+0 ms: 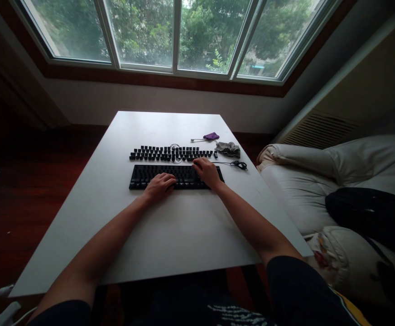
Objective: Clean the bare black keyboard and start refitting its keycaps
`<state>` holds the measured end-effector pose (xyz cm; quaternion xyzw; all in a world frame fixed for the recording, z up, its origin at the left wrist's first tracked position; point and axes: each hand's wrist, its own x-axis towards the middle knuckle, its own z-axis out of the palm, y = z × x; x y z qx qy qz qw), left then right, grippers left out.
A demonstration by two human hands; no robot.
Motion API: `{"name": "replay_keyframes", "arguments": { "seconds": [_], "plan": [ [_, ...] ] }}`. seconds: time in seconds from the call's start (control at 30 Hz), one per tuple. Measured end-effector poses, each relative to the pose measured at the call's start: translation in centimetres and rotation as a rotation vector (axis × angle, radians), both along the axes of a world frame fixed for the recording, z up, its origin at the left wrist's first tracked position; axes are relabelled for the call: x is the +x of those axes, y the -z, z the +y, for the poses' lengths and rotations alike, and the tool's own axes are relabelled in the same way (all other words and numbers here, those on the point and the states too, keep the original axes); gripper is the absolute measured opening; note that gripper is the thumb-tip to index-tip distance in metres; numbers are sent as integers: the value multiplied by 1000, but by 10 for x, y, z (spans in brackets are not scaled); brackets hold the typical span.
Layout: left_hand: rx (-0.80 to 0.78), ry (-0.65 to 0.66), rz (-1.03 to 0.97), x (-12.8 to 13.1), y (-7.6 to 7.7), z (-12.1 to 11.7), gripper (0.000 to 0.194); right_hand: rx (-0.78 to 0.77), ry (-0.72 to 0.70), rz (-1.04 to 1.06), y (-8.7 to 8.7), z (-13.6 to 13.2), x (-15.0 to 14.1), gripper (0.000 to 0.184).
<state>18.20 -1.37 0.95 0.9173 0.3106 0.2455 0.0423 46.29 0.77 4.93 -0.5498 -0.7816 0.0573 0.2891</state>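
Observation:
A black keyboard (139, 174) lies on the white table in front of me. My left hand (161, 183) rests over its front edge, the fingers lying loosely bent across the keys. Over the back edge, right of the middle, my right hand (206, 170) has its fingers drawn together, pointing left. Anything between those fingertips is too small to make out. Just behind the keyboard, loose black keycaps (150, 154) stand in rows, close to my right fingertips. A thin wire ring (175, 146) shows partly among the keycaps.
Right of the keycaps lie a grey crumpled cloth (228, 148), a coiled black cable (238, 165) and a purple cloth (211, 136) beside a thin white stick (197, 140). The white table (170, 235) stands by a window, with a pale sofa (292, 194) on the right.

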Motion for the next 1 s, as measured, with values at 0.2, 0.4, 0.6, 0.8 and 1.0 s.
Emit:
{"name": "replay_keyframes", "arguments": {
  "seconds": [0.2,0.4,0.6,0.8,1.0],
  "plan": [
    [5,-4,1,0,0,0,24,-2,-50,106,-1,-10,3,27],
    [2,-4,3,0,1,0,25,-38,-72,198,-3,-21,5,28],
    [-2,-9,1,0,1,0,26,-62,-78,310,0,-25,6,28],
    [5,-9,9,-1,1,0,25,-130,-90,476,14,-23,8,32],
    [18,-7,8,0,1,0,24,-147,-151,622,21,-25,10,30]
  ]
}}
